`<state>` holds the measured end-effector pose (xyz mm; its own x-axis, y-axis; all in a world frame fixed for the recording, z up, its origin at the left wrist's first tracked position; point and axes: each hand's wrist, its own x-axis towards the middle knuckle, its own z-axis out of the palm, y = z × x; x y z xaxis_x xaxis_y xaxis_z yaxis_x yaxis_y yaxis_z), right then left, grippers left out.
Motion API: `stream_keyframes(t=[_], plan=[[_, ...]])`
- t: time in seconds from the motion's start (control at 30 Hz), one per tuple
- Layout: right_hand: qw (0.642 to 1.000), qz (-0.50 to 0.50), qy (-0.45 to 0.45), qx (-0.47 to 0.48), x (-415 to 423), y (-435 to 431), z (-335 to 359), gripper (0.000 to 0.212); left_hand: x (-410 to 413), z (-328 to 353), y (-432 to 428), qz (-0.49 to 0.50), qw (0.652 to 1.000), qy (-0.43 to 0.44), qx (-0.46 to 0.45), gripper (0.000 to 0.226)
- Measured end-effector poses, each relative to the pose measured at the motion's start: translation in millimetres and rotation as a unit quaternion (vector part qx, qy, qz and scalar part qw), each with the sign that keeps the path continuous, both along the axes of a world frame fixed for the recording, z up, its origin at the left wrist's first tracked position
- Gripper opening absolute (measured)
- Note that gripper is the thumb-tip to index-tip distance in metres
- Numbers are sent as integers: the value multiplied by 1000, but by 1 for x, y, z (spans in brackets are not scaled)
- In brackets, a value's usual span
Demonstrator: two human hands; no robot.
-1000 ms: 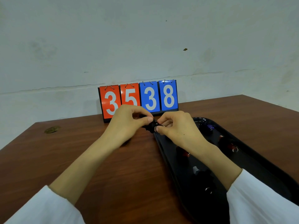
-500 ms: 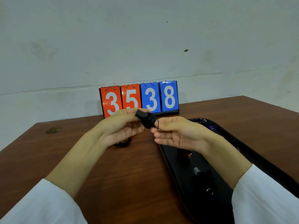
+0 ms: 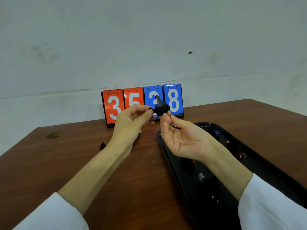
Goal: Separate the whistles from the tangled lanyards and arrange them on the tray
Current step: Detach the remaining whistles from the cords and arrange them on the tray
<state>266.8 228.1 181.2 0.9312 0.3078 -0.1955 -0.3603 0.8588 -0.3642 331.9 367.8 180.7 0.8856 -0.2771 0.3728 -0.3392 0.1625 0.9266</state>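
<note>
Whistle likely light, hard, cord-wrapped; my right hand pinches its body, my left hand pinches limp lanyard end.

place: bare indoor room | cues: flip scoreboard, wooden table, stained wall

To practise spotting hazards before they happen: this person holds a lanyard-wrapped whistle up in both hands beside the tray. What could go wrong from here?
1. Only fingertips of the left hand and right hand pinch the whistle, held high; it might slip and land off the tray.
2. The lanyard is wound round it; a hard pull may tighten the tangle.
</note>
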Motion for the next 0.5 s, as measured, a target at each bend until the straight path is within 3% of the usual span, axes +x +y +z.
stream_keyframes(t=[0.27,0.5], plan=[[999,-22,-10,-44,1,-1,0,9,-5,-3,-1,-24,1000,-6,5,14],[988,-36,-27,-146,-2,0,2,12,4,11,9,-99,992,71,-25,15]])
